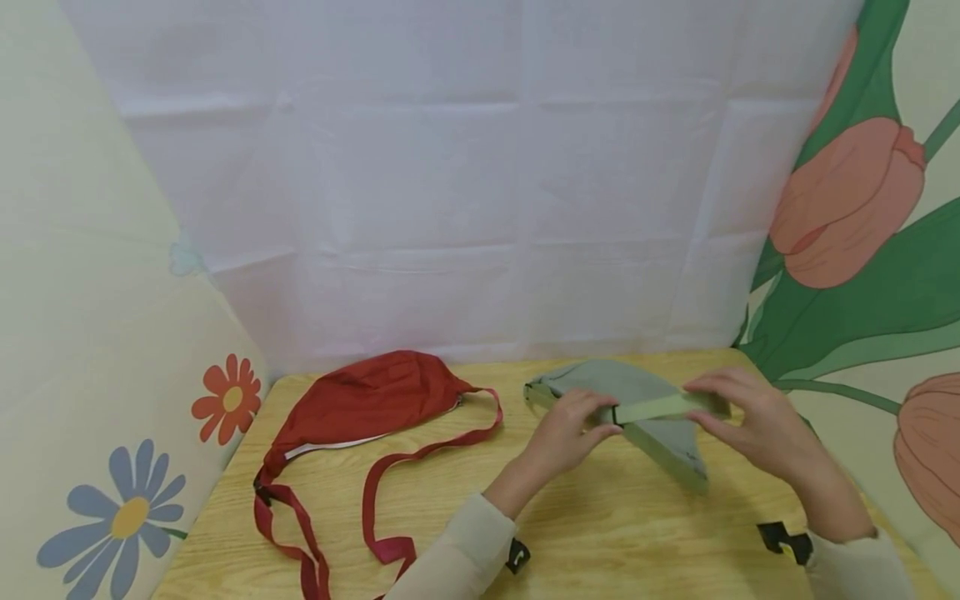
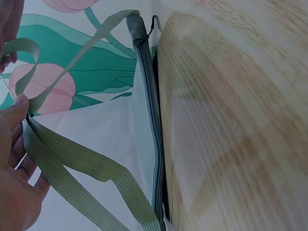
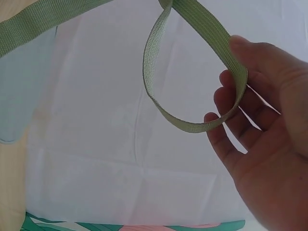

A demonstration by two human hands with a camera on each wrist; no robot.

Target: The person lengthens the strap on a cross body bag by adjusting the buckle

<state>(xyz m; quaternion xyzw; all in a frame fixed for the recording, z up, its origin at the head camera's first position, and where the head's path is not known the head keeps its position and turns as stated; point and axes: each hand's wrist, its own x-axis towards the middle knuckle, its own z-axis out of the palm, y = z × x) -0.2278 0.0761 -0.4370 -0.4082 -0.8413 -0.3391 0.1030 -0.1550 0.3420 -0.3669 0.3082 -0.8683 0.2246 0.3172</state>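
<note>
A grey-green waist bag (image 1: 611, 377) lies on the table, its zipper edge (image 2: 150, 96) seen side-on in the left wrist view. Its light green strap (image 1: 654, 409) is raised above it. My left hand (image 1: 562, 435) pinches the strap at a small dark slider (image 1: 617, 414), from which several lengths of webbing run off. To the right, my right hand (image 1: 771, 429) holds a loop of the same strap (image 3: 185, 126) between thumb and fingers. The strap stretches between both hands in the head view.
A red waist bag (image 1: 375, 396) lies at the table's left, its red strap (image 1: 367, 492) trailing toward the front. The wooden table (image 1: 622, 542) meets a white cloth backdrop (image 1: 450, 208). Black pieces (image 1: 785, 540) show near each wrist. Flower-printed panels (image 1: 847, 333) stand at the sides.
</note>
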